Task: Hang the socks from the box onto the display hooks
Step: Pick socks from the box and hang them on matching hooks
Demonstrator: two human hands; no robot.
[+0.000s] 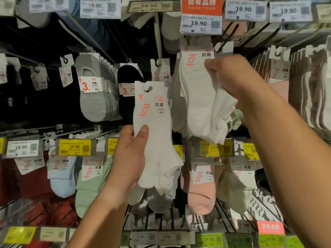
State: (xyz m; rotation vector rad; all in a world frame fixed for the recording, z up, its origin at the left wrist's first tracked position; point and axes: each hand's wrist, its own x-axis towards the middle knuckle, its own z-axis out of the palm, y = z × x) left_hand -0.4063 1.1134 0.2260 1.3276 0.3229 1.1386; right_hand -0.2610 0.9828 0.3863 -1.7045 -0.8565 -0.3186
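Observation:
My left hand [129,156] grips a white sock pack [155,140] upright at centre, thumb on its front; the card's hanger hole at the top is free, below and left of the hooks. My right hand [231,77] holds a bunch of white sock packs [198,104] that hang under the orange-topped 19.90 price tag [201,17]. Its fingers curl round the packs' right edge. The hook that carries them is hidden behind the cards. To their left a grey metal display hook [157,38] carries one carded pack [162,72]. The box is out of view.
Rows of hooks fill the wall: grey no-show socks [95,97] and black ones [127,90] at left, pink, green and blue socks on the lower row, striped packs at right. Yellow 16.90 tags [75,147] stick out on the middle rail.

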